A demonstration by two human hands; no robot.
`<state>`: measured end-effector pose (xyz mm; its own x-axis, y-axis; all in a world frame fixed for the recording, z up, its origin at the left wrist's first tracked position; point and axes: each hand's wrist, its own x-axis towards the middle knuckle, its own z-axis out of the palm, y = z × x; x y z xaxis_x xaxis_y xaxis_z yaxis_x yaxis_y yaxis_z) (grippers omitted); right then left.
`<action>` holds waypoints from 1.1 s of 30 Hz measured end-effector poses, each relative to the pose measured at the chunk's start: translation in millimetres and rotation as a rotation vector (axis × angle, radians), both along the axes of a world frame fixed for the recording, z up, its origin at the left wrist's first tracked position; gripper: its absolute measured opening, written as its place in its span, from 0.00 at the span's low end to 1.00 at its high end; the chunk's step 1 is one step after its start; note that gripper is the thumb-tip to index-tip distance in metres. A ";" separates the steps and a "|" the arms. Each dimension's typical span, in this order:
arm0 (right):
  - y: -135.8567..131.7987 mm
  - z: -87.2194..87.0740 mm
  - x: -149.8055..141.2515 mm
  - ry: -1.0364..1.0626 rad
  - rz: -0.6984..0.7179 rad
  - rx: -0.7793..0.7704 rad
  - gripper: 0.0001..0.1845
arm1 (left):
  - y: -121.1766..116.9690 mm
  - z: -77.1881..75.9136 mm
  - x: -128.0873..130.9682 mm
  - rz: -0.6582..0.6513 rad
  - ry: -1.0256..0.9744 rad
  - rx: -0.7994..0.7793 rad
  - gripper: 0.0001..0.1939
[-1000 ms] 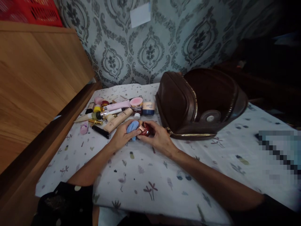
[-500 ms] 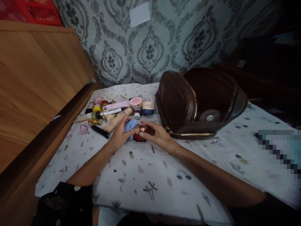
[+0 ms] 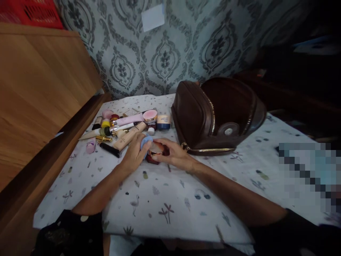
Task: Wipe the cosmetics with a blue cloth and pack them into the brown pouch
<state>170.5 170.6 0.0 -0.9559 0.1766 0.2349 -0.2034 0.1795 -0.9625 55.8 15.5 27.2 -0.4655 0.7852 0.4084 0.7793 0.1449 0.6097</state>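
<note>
My left hand [image 3: 133,151] is closed on a crumpled light blue cloth [image 3: 146,144] and presses it against the near side of a small cosmetic container. My right hand [image 3: 174,154] grips this shiny reddish-gold cosmetic container [image 3: 157,148] from the right, thumb and fingers around its edge. Its dark red lower part [image 3: 152,159] shows beneath the fingers, low over the cloth-covered table. The fingers hide much of it, so its exact kind is unclear. Just beyond lie a beige tube [image 3: 129,137] and a black stick [image 3: 109,149].
A large brown leather bag [image 3: 194,117] stands unzipped to the right. Assorted cosmetics lie left and behind, including a pink compact [image 3: 150,115], a blue-and-cream jar [image 3: 163,122] and a pink tube [image 3: 128,120]. A wooden panel [image 3: 48,81] borders the left; a patterned wall is behind.
The container has turned in my hands, so a rounder, lighter face now shows. The blue cloth stays in my left hand. The whole view has shifted slightly.
</note>
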 end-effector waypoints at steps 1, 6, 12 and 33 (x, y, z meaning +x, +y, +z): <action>-1.3 -0.4 0.5 0.007 -0.016 0.013 0.27 | 0.2 1.6 0.8 0.000 0.004 -0.010 0.18; -7.5 -4.9 2.0 -0.002 -0.140 0.014 0.27 | -4.5 11.0 2.2 -0.015 0.054 -0.012 0.17; -3.5 -2.7 6.1 -0.136 -0.254 0.097 0.24 | -20.2 0.3 -5.1 -0.057 0.195 0.001 0.15; 2.3 -5.6 14.6 0.068 -0.158 0.133 0.29 | -19.4 -9.6 0.2 -0.071 0.065 0.018 0.18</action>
<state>185.1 172.9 -5.6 -0.8999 0.2861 0.3292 -0.2263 0.3389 -0.9132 56.0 -4.0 17.7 -0.3812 0.8074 0.4504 0.8254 0.0777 0.5592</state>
